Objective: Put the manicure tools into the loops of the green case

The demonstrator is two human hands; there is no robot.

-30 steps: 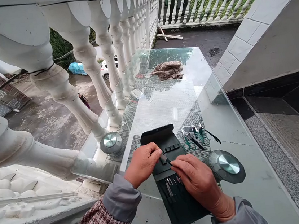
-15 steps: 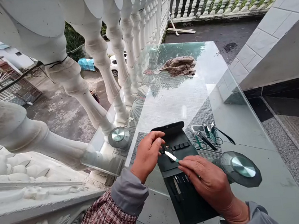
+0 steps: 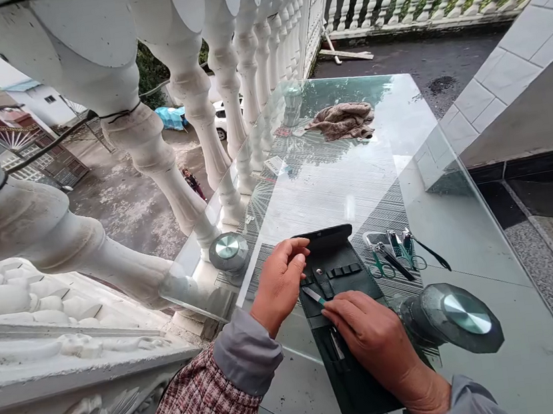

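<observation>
We are pinching a slim manicure tool (image 3: pixel 313 296) in the right hand (image 3: pixel 373 336), its tip lying over the open black case (image 3: pixel 364 387) on the glass table (image 3: pixel 332 166). The left hand (image 3: pixel 280 279) is hanging empty and half-curled at the case's edge (contact cannot be confirmed). Small scissors (image 3: pixel 381 269) and clippers (image 3: pixel 396 244) are lying just beside the case.

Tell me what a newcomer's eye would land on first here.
At bottom centre, the right hand grips a slim nail file over an open black manicure case on a glass tabletop. White balusters line the left side, and a crumpled brown cloth lies at the table's far end.
</observation>
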